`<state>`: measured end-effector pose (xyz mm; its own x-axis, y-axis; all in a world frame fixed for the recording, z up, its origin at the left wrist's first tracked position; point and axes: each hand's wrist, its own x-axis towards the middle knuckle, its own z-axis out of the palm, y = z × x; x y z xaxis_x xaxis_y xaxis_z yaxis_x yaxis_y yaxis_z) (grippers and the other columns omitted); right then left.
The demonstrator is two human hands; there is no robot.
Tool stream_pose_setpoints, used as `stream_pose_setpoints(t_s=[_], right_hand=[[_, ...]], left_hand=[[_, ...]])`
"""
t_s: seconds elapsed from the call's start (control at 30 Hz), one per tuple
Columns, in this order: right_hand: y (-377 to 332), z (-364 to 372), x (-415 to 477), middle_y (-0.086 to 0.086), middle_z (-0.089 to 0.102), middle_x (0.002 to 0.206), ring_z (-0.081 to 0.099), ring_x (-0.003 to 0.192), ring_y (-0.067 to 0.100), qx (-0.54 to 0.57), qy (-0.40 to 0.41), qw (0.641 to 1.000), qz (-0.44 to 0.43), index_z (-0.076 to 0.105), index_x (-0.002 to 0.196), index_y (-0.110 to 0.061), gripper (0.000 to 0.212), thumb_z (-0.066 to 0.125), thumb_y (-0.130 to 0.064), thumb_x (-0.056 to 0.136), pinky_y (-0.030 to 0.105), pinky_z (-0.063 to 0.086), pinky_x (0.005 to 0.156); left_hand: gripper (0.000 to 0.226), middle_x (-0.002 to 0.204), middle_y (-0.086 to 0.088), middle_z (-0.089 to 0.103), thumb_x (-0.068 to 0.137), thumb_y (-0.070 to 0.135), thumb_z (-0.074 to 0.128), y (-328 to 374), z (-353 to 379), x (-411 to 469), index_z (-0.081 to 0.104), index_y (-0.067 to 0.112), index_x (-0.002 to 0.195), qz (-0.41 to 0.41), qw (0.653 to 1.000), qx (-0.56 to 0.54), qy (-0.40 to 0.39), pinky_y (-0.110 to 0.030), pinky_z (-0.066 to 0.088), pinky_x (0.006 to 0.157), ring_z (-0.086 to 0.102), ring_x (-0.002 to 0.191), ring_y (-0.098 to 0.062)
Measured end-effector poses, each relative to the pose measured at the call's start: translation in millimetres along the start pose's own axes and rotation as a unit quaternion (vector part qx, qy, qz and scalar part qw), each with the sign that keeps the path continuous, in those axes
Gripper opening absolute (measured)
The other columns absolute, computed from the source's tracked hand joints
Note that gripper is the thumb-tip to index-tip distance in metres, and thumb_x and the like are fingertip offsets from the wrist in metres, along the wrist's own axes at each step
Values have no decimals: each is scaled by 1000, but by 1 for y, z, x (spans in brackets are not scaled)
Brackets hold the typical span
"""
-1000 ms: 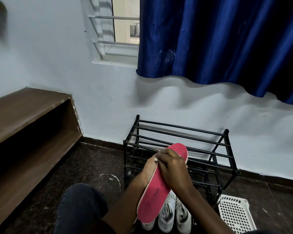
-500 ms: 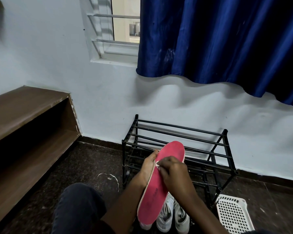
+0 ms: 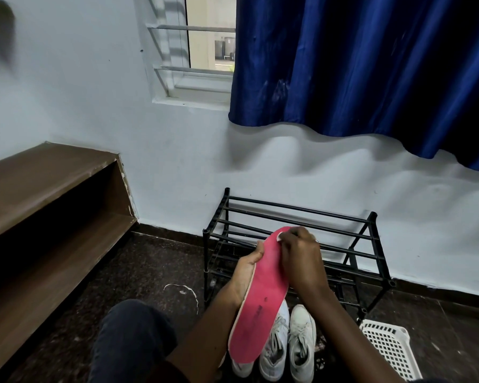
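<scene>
A long red insole (image 3: 260, 297) with a pale edge is held upright in front of me, its red face toward the camera. My left hand (image 3: 246, 269) grips it from behind along its left edge, thumb at the rim. My right hand (image 3: 299, 258) presses a small white pad (image 3: 279, 236) against the insole's top end, fingers curled round the pad. Under the insole stand white lace-up sneakers (image 3: 291, 344) on the floor, partly hidden by it.
A black metal shoe rack (image 3: 293, 214) stands against the white wall behind my hands. A white perforated basket (image 3: 387, 346) lies at the lower right. A brown wooden shelf unit (image 3: 47, 205) runs along the left. My knee (image 3: 130, 335) is at the bottom. A blue curtain (image 3: 357, 64) hangs above.
My right hand with the white pad has slid up the insole from its middle to its top end. The left hand keeps its hold on the insole.
</scene>
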<state>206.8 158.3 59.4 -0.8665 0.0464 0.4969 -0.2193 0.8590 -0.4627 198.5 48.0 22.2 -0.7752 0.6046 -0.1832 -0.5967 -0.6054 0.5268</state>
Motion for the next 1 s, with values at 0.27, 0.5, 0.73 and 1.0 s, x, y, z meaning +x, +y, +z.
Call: stream_pose_setpoints(t_s=[0.27, 0.5, 0.73, 1.0], right_hand=[[-15, -3, -49, 7, 67, 81, 65, 71, 20, 74, -84, 993, -23, 75, 79, -8, 20, 69, 8, 68, -1, 28, 75], [1, -3, -9, 16, 65, 74, 62, 62, 32, 3, 7, 1000, -4, 72, 73, -1, 20, 70, 16, 61, 27, 48, 56], [-3, 4, -9, 16, 68, 86, 64, 75, 28, 41, 33, 998, 20, 73, 85, 0, 20, 64, 12, 73, 19, 44, 75], [-13, 2, -23, 7, 68, 88, 65, 77, 20, 87, -74, 990, -82, 74, 85, -8, 22, 61, 3, 72, 10, 39, 73]], left_hand=[[72, 63, -14, 67, 98, 45, 27, 6, 0, 3, 72, -3, 68, -11, 995, -8, 100, -24, 53, 44, 67, 53, -21], [54, 85, -17, 71, 52, 29, 89, -6, 6, 0, 73, 0, 95, -3, 999, 10, 32, -33, 58, 71, 71, 77, -26], [72, 90, -17, 71, 39, 33, 95, -1, 3, -1, 72, -2, 97, 16, 1000, 11, -6, -34, 58, 75, 70, 84, -27], [68, 61, -10, 65, 31, 60, 83, 14, 19, -5, 71, 3, 67, 41, 999, 5, -6, -22, 54, 54, 68, 60, -17]])
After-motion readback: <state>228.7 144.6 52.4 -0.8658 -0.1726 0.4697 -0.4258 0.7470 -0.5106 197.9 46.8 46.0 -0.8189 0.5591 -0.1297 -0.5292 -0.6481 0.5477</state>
